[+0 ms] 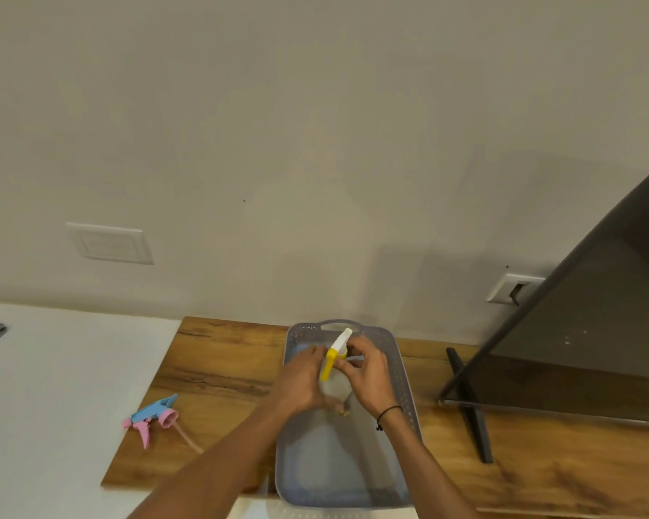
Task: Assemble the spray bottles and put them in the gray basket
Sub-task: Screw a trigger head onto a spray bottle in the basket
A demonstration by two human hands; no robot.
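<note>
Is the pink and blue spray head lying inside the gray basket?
No, the pink and blue spray head lies on the wooden board, left of the gray basket.

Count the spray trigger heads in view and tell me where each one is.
2. The yellow-and-white trigger head is on the bottle held over the gray basket; the pink-and-blue trigger head lies loose on the wooden board's left side. None seem hidden.

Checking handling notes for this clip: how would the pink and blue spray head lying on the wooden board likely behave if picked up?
The pink and blue spray head looks like thin moulded plastic, so probably light and stiff. Its dip tube trails off slightly curved, so it would likely flex and swing. Lying on its side with the trigger splayed, it seems unlikely to roll.
</note>
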